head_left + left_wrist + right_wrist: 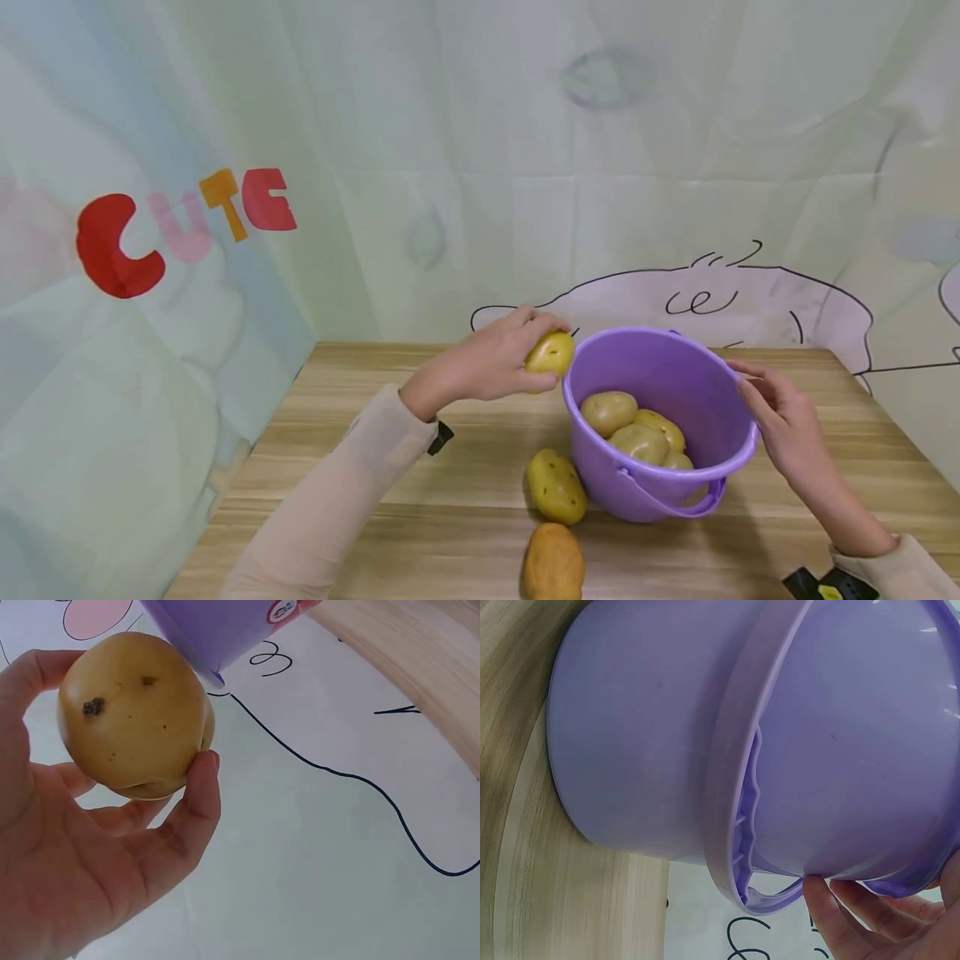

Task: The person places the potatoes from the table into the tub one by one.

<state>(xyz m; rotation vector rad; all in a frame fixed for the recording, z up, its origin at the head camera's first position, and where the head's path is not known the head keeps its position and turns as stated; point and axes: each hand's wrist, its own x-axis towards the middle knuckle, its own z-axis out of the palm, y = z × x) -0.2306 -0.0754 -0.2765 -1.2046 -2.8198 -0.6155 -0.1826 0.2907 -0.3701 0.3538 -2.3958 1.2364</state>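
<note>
Holding a yellow potato at the bucket's left rim

Left hand (pixel 501 357) grips a yellow potato (pixel 551 353), fingers over the top, thumb below. Potato is off the tabletop (pixel 405 467), up at rim height, just outside the purple bucket (pixel 600 479); whether it touches the rim, cannot tell. Left wrist view: dark spots on its skin, fingertips curled around its sides.

Right hand (pixel 791 417) holds the bucket at the right rim, fingers bent against the outer wall, thumb by the edge. Bucket stands on the tabletop, handle (pixel 708 500) hanging down on the near side. Red round label (pixel 283 609) on the bucket's outside.

Inside the bucket: at least four potatoes, heaped together, incl. a pale one (pixel 609 413) at the left and a yellower one (pixel 662 429) beside it.

On the tabletop: spotted yellow potato (pixel 556 487) right by the bucket's left side, contact unclear. Orange-brown potato (pixel 553 563) nearer the person, just below the spotted one, cut by the frame edge.

Background: pale printed backdrop (pixel 450 108), colored letters (pixel 120 246) at left, black-line cartoon drawing (pixel 701 302) behind the bucket. Light sleeves (pixel 330 508), dark wrist devices (pixel 441 437) on both arms.
</note>
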